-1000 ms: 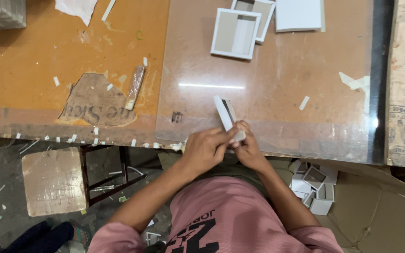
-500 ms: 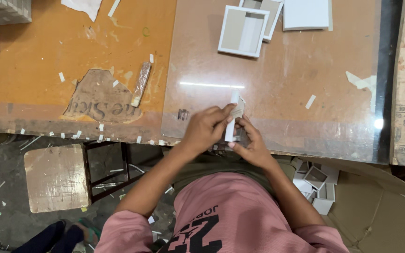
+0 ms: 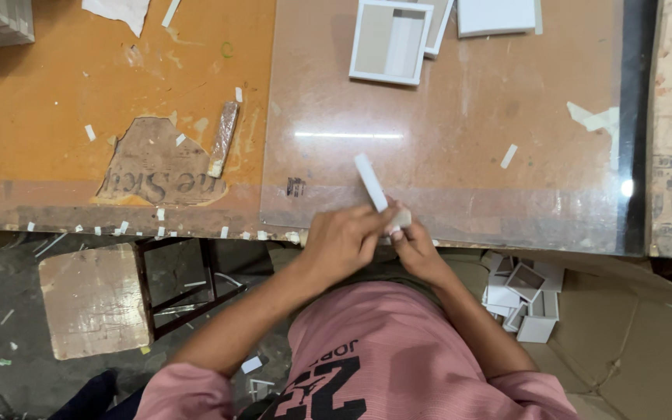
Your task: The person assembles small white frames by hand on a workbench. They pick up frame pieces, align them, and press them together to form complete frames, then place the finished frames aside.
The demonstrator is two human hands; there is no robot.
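- White strip of card [image 3: 372,182], long and narrow, lies tilted at the near edge of the surface [image 3: 468,155]; its near end sits between both hands.
- Left hand [image 3: 344,241]: fingers curled closed over the near end of the strip, pressing it from the left.
- Right hand [image 3: 414,249]: fingers pinched shut on the same end from the right, touching the left hand.
- Far end of the strip is free, pointing away from the person over a glossy brown sheet [image 3: 445,93].
- Open white box tray [image 3: 391,41] lies at the far side of the sheet, well apart from the hands.
- Torn paper patch [image 3: 157,171] and a small stick [image 3: 223,138] lie on the orange part to the left.
- Pile of small white boxes [image 3: 523,299] sits on the floor, right of the person.
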